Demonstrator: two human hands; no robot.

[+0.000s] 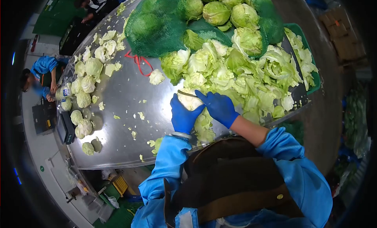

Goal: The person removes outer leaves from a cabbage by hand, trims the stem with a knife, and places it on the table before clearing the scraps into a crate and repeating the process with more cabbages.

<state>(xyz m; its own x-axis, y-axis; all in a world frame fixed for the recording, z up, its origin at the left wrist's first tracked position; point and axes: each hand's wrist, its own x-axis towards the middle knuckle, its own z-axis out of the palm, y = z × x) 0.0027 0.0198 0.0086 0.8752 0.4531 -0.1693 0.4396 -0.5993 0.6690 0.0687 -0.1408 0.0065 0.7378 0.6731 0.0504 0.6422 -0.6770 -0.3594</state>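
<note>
- At the near edge of the steel table [125, 94], low in my view, both hands are on one pale head of cabbage [188, 101].
- The left hand [182, 117], in a blue glove, wraps the head from the left and from below, with its fingers closed on it.
- The right hand [218, 107], also in a blue glove, grips the same head from the right, its fingers curled over the top edge. Neither hand is spread open.
- A thin dark strip [187, 95] crosses the top of the head by the right fingertips. I cannot tell from here whether it is a blade.
- The head sits at the front of a heap of loose green leaves [243, 76], touching it. The heap stretches away to the right.
- Behind the heap I see an open green net sack [157, 27] with whole cabbages [216, 12] in and on it. A red cord [138, 62] trails from its mouth.
- A green crate [310, 55] holding leaves stands at the far right edge of the table.
- Trimmed heads [84, 84] lie in a loose row on the left part of the table, well apart from the two hands, with leaf scraps scattered between.
- A co-worker in a blue jacket [43, 67] stands at the left end, hands by the heads nearest that end. Another person [94, 4] is at the far end.
- A silver band [180, 135] sits at the left wrist, and a brown apron [235, 177] covers the wearer's front.
</note>
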